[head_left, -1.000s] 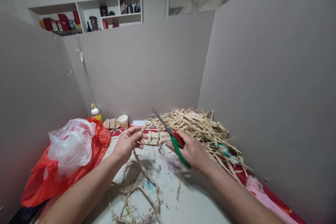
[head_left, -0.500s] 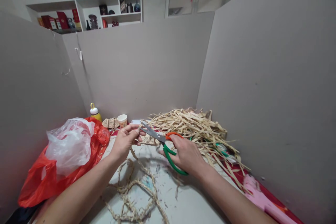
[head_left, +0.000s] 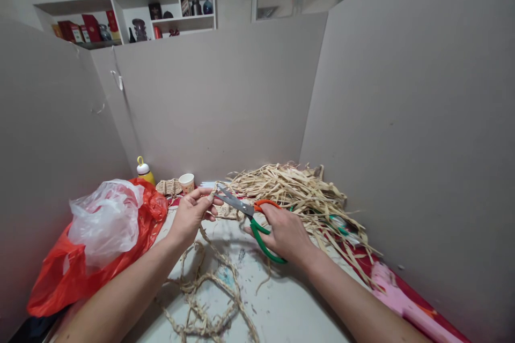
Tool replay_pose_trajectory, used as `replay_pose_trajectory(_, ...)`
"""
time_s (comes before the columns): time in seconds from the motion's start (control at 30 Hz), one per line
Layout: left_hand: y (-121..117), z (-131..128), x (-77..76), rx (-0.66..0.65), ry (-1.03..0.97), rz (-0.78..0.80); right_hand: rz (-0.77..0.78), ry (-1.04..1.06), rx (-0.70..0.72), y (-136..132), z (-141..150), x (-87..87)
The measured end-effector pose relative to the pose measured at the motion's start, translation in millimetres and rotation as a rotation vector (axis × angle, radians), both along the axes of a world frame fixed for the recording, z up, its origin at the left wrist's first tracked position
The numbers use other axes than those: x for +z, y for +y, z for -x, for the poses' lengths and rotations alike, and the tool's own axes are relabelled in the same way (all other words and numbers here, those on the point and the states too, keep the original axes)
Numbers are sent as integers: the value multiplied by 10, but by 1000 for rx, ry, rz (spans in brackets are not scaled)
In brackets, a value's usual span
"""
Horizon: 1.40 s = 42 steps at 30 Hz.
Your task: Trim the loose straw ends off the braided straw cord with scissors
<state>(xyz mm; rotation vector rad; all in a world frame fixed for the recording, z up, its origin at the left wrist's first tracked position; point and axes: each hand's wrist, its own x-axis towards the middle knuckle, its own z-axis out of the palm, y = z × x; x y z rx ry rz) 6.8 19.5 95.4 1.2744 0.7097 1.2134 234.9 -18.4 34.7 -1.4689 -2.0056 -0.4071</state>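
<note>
Your left hand [head_left: 193,213] pinched the rope [head_left: 221,258] while your right hand [head_left: 288,233] gripped the scissors [head_left: 248,209], their blades [head_left: 232,200] just beside the pinching fingertips [head_left: 211,196]

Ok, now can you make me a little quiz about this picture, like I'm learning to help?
1. Which hand holds the scissors?
2. True or false: in the picture, the cup stands left of the pile of dry strips.
3. What does the left hand pinch?
A: red bag
B: braided cord
C: yellow bottle

Key: 1, the right hand; 2, true; 3, B.
</note>
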Motion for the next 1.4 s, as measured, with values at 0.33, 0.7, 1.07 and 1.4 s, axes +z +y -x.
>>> replay_pose_trajectory(0.33, -11, -20, 0, 18, 58, 7, -43, -7, -3, -29, 36, 48)
replay_pose_trajectory(0.7, 30, -6, -22, 30, 70, 3, -103, -5, -57, 6, -16, -54)
replay_pose_trajectory(1.07, -119, -129, -126, -204, 165, 68, 418, 1290, 288, -154, 467, 207)
replay_pose_trajectory(1.4, -219, -177, -117, -393, 378, 81, 288, 1528, 319, -136, 446, 252)
